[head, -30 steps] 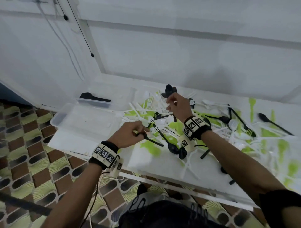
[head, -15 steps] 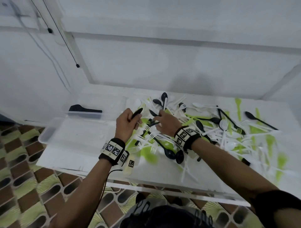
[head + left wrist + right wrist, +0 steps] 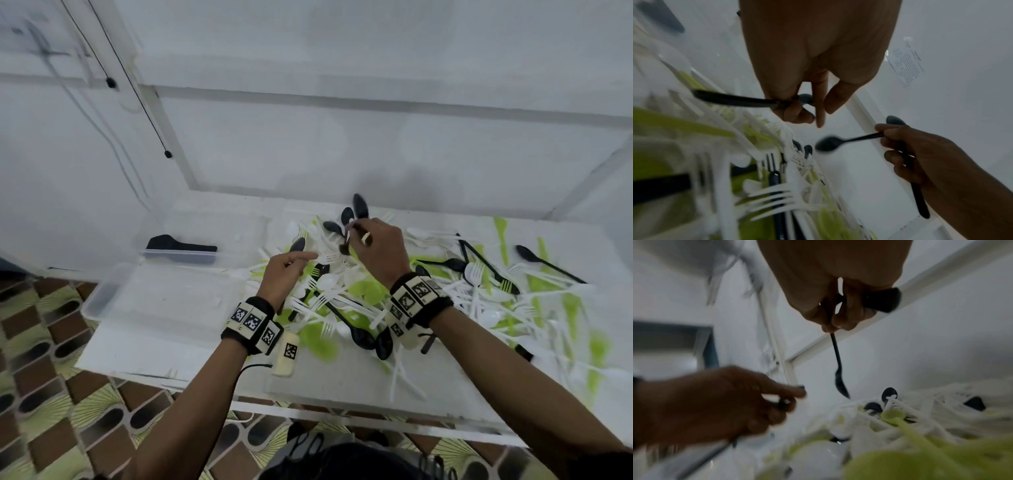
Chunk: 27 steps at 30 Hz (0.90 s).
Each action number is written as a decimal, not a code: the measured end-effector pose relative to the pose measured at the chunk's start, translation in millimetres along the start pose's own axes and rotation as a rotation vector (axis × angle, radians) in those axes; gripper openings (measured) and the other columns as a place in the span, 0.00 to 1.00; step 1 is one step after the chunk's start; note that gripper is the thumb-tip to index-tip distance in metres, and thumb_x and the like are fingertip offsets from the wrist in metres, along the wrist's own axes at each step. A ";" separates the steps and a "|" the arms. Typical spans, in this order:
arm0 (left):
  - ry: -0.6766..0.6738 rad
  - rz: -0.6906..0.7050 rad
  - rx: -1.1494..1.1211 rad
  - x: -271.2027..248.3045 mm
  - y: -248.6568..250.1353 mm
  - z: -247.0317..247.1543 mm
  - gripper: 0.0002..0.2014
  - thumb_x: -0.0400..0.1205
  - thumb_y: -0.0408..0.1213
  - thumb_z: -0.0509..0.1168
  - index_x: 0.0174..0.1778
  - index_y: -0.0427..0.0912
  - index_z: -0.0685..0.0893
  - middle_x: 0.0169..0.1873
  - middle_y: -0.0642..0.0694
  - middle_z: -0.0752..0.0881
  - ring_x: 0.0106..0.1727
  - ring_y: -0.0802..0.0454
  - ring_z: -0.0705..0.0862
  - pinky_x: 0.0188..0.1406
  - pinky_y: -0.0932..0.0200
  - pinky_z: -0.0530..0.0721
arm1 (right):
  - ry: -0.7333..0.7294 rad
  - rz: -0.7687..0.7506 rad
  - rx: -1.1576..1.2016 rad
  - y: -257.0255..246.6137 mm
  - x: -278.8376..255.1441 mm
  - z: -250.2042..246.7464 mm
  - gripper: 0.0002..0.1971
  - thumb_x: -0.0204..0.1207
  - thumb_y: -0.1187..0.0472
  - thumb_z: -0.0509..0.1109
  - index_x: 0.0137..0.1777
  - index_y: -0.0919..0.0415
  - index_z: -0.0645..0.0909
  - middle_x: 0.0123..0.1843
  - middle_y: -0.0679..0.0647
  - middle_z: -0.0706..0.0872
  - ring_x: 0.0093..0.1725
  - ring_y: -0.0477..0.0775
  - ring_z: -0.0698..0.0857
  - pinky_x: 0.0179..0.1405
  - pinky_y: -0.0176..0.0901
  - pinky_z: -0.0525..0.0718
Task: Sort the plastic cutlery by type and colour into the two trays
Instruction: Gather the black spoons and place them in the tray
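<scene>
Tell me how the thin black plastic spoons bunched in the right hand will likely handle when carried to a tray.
The black plastic spoons probably weigh little: the right hand grips several by the handles alone. The bowls fan apart above the fingers, so they may twist or slip loose unless squeezed. The handles look thin, so they likely flex somewhat rather than stay rigid.

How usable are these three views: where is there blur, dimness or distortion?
Head view: evenly lit, fairly sharp, with wide-angle bending at the edges. Left wrist view: dim, the cutlery pile smeared, the left hand clearer. Right wrist view: dim, the left hand and green pieces blurred, the black spoon in the right hand readable.
</scene>
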<state>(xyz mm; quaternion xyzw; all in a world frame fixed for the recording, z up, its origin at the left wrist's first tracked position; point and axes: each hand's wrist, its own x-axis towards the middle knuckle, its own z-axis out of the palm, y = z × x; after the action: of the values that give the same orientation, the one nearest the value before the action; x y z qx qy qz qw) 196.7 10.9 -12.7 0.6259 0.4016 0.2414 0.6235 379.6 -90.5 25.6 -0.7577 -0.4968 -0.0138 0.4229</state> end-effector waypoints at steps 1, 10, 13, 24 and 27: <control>0.006 -0.043 0.016 5.2 -0.8 5.2 0.10 0.87 0.34 0.65 0.50 0.46 0.93 0.74 0.27 0.77 0.78 0.30 0.71 0.35 0.70 0.76 | 0.065 0.081 0.099 -3.6 -1.2 -7.6 0.06 0.80 0.62 0.72 0.51 0.57 0.91 0.40 0.49 0.90 0.28 0.43 0.82 0.36 0.35 0.81; -0.008 -0.082 -0.291 22.6 30.6 51.1 0.11 0.87 0.44 0.69 0.48 0.39 0.80 0.34 0.49 0.71 0.30 0.55 0.69 0.20 0.64 0.65 | -0.009 0.607 0.687 13.7 -46.3 -15.5 0.11 0.83 0.71 0.66 0.52 0.57 0.88 0.37 0.58 0.88 0.28 0.52 0.80 0.26 0.40 0.73; -0.023 -0.026 -0.219 26.9 33.3 53.6 0.12 0.86 0.42 0.71 0.44 0.38 0.79 0.28 0.49 0.68 0.30 0.53 0.66 0.23 0.60 0.62 | -0.038 0.535 0.560 23.2 -56.8 -17.2 0.10 0.82 0.68 0.70 0.55 0.53 0.87 0.42 0.57 0.90 0.38 0.52 0.88 0.36 0.41 0.82; -0.150 0.118 0.064 14.9 45.0 68.8 0.09 0.86 0.38 0.70 0.55 0.39 0.93 0.24 0.62 0.82 0.26 0.62 0.75 0.30 0.64 0.73 | -0.161 0.333 0.220 18.7 -43.3 -15.0 0.08 0.86 0.65 0.65 0.60 0.66 0.83 0.51 0.58 0.86 0.32 0.54 0.89 0.33 0.46 0.88; -0.132 0.199 0.356 20.6 31.6 57.1 0.12 0.85 0.33 0.65 0.51 0.47 0.95 0.46 0.52 0.92 0.44 0.53 0.84 0.46 0.59 0.80 | -0.197 0.411 0.118 25.8 -40.2 -8.4 0.11 0.86 0.62 0.63 0.47 0.70 0.79 0.43 0.63 0.85 0.37 0.63 0.83 0.37 0.55 0.79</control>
<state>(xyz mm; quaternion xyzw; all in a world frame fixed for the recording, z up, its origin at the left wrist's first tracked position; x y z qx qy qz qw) 260.5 -2.9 7.9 0.7771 0.3323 0.1858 0.5011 382.3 -129.7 -2.9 -0.8146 -0.3708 0.1756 0.4100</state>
